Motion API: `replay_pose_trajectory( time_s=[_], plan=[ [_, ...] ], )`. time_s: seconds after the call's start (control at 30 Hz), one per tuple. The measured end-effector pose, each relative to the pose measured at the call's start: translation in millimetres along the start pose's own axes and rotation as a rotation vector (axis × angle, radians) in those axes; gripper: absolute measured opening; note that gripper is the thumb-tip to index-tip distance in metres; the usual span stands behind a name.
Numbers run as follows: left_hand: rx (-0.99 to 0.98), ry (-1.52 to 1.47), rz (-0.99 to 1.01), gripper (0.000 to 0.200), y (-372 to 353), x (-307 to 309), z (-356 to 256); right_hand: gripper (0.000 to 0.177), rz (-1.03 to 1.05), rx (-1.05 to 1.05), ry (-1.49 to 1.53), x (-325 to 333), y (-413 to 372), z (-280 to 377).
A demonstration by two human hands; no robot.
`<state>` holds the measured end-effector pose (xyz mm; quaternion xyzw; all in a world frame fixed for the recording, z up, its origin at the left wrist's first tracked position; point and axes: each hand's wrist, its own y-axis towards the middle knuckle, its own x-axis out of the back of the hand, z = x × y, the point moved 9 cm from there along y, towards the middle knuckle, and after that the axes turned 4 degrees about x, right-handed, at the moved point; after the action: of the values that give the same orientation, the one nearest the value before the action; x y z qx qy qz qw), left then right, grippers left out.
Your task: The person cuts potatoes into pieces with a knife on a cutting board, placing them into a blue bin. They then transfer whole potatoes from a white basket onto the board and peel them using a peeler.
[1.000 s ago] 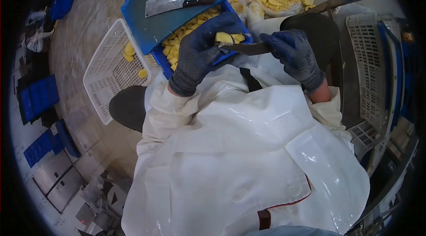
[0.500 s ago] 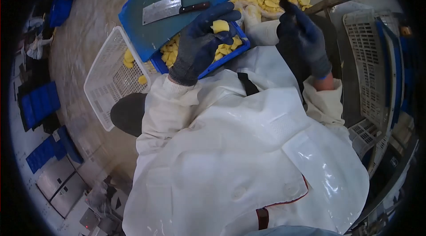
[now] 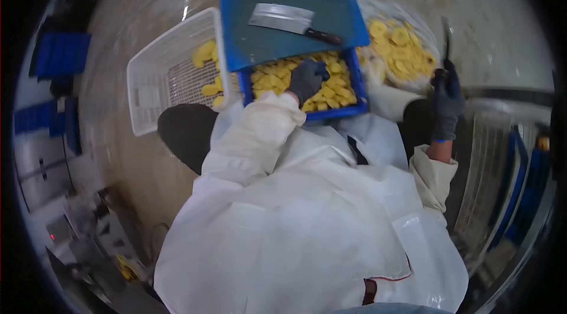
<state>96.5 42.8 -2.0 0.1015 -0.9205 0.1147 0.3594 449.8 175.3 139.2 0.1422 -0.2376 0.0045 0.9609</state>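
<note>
gripping knife (image 3: 447, 42) in right hand (image 3: 448, 92), left hand (image 3: 307, 79) among yellow pieces (image 3: 338, 87)

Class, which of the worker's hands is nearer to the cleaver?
Left. The left hand is in the blue crate, on the wearer's side of the cleaver; the right hand, holding a knife, is farther off, right of the crate.

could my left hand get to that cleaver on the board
Probably yes: the left hand is down among the yellow pieces near the board, and nothing covers the cleaver or its dark handle.
</note>
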Motion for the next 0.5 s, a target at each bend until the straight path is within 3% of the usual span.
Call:
replay_pose_trajectory(
  time_s=[0.03, 0.1, 0.13, 0.17, 0.2, 0.23, 0.3, 0.33, 0.43, 0.5],
  plan=[
    [0.040, -0.055, 0.134, 0.038, -12.0, 8.5, 10.8, 0.039, -0.042, -0.141, 0.098, -8.0, 10.7, 4.5],
    [-0.221, 0.152, 0.151, 0.051, -40.2, 44.5, 8.7, 0.036, 0.299, -0.123, -0.882, -49.5, 50.8, -40.6],
    [-0.354, 0.259, 0.160, 0.059, -55.5, 64.6, 3.3, 0.035, 0.462, -0.159, -0.947, -71.8, 63.0, -85.9],
    [-0.204, 0.229, 0.220, 0.075, -66.6, 97.3, 1.1, 0.034, 0.616, -0.183, -1.014, -103.3, 71.8, -125.7],
    [-0.257, 0.201, 0.165, 0.074, -67.3, 129.4, 14.2, 0.033, 0.492, -0.003, -0.959, -126.5, 84.7, -115.8],
    [-0.307, 0.173, 0.116, 0.073, -73.8, 160.0, 32.4, 0.034, 0.501, 0.044, -0.919, -157.0, 93.8, -89.2],
    [-0.060, -0.053, 0.025, 0.064, -80.1, 255.9, 71.6, 0.035, 0.539, 0.082, -0.845, -212.8, 79.1, -33.5],
    [0.056, -0.035, -0.095, 0.058, -84.2, 304.4, 94.0, 0.039, 0.546, 0.269, -0.836, -248.0, 79.0, -41.6],
    [0.280, 0.198, -0.427, 0.044, -97.6, 407.9, 209.6, 0.044, 0.682, 0.220, -0.931, -311.9, 63.3, -32.9],
    [0.435, 0.205, -0.389, 0.044, -101.1, 426.3, 297.8, 0.045, 0.488, 0.403, -0.998, -324.2, 59.1, 15.2]
  ],
)
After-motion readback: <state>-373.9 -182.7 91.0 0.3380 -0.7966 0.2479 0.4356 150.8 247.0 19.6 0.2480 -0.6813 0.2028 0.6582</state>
